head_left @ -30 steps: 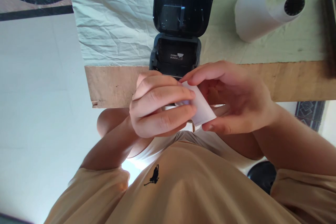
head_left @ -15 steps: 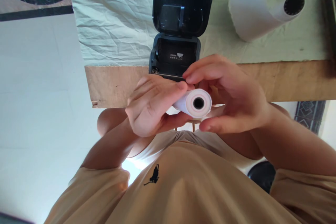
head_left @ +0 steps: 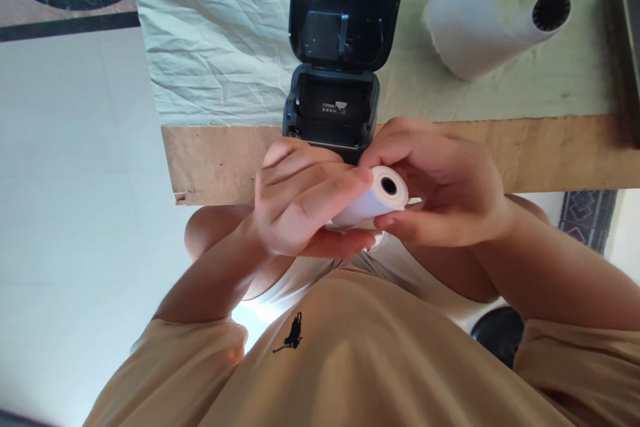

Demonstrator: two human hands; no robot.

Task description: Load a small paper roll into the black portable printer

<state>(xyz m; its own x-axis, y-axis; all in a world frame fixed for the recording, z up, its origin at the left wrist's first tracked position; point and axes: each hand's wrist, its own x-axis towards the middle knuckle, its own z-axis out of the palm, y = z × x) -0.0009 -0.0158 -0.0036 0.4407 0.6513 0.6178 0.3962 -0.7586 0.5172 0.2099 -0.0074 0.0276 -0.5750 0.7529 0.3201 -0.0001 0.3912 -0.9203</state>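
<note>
A white paper roll (head_left: 357, 205) with a dark hollow core is held in front of the table edge, its round end facing up and to the right. My left hand (head_left: 307, 200) wraps round it from the left, thumb along its upper side. From the right, my right hand (head_left: 440, 183) closes on the roll's end, with fingertips above and thumb below. Just beyond my hands stands a black printer (head_left: 335, 107), its lid (head_left: 345, 13) swung open away from me and a small printed label inside its bay. My fingers hide part of its front.
A partly unwound paper roll (head_left: 470, 40) with a dark core lies at the back right. A dark-edged object (head_left: 631, 47) sits at the far right edge. Pale green cloth (head_left: 215, 33) covers the wooden table (head_left: 225, 163), whose front edge is bare wood.
The paper roll has turned and shifted slightly to the right. My right hand's fingers have closed in on its end, and my left hand has moved a little right with it.
</note>
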